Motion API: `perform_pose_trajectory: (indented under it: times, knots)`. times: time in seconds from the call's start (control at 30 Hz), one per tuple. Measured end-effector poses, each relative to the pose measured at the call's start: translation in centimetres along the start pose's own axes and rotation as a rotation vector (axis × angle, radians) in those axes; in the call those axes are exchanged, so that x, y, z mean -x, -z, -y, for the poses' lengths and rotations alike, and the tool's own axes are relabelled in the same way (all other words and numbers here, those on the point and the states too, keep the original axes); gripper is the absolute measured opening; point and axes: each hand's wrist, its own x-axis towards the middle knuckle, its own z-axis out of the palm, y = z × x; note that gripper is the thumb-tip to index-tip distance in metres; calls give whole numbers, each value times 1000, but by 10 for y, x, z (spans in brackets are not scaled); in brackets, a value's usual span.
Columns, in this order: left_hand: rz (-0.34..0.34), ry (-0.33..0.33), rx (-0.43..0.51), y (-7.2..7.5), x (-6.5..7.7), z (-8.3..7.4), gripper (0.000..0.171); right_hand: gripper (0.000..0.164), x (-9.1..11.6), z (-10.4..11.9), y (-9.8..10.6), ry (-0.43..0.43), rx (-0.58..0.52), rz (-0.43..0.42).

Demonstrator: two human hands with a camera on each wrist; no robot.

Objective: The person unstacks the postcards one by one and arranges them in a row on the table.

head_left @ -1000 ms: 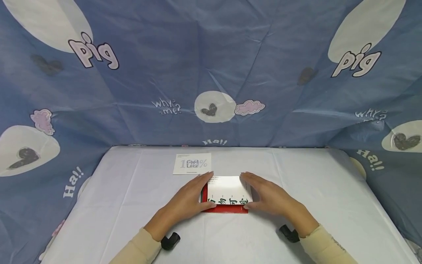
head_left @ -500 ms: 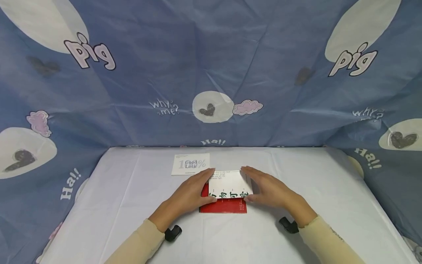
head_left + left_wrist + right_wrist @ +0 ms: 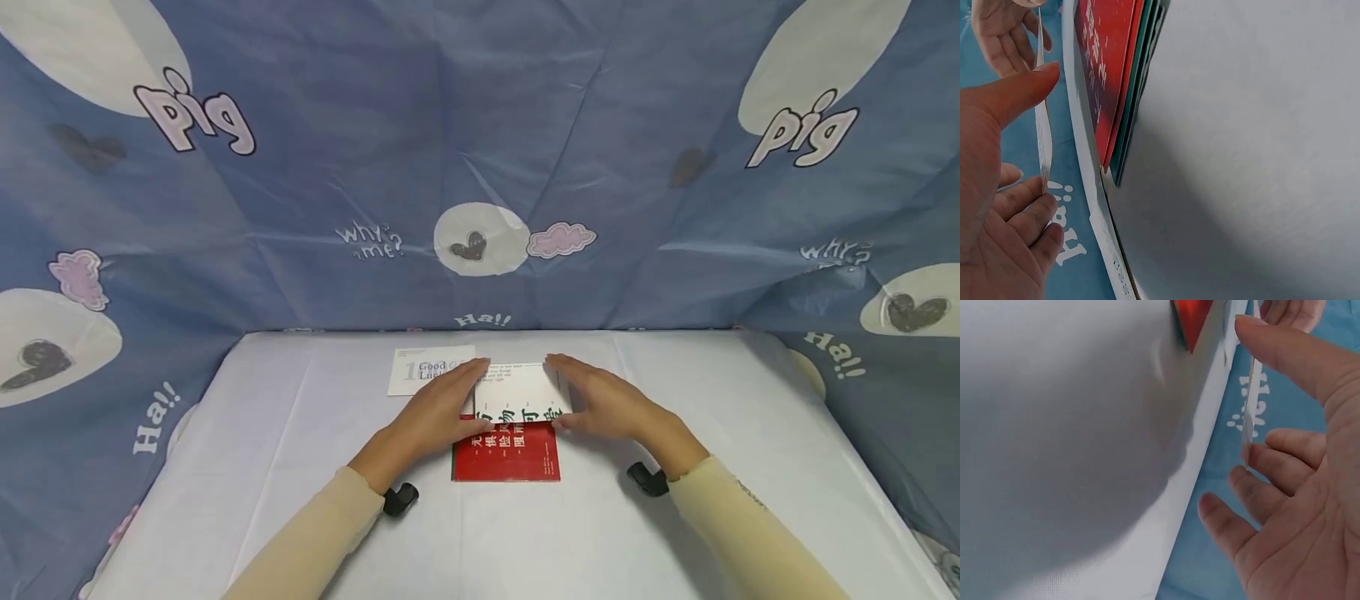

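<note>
In the head view my left hand [image 3: 433, 410] and right hand [image 3: 611, 402] hold a white card [image 3: 522, 392] between them, one at each short side. Green characters run along its near edge, with small print at the top. Both wrist views show the card [image 3: 1043, 140] edge-on and raised off the table, thumb at one edge and fingertips at the opposite one. Beneath it on the table lies a red card [image 3: 510, 460] with white characters. In the left wrist view this red card [image 3: 1107, 69] tops a small stack with green edges below. The raised card hides the stack's far part.
Behind my left hand a white "Good Luck" card [image 3: 408, 377] lies flat, partly covered by that hand. A white cloth [image 3: 712, 417] covers the table. A blue printed curtain [image 3: 645, 275] stands along the back and both sides.
Both hands have lifted the white card off the stack and carried it away toward the back, uncovering more of the red card. My left hand now overlaps the "Good Luck" card.
</note>
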Motion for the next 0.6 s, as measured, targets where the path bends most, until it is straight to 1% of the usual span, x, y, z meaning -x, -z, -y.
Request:
perform_pose_trajectory:
  times: [0.1,0.23,0.43,0.6]
  knots:
    - [-9,-5,4,1,-4,2,98,94,-4,-2,1,-10,-8,8]
    - [-15,-13,-4,0,-14,4,97,94,-8,-7,3,-29,0,10]
    - [16,-5,-26,-2,-29,7,97,95,-16,-15,1,-61,8,20]
    - [2,-3,-13,2,-39,11,98,93,-27,-19,3,-60,12,15]
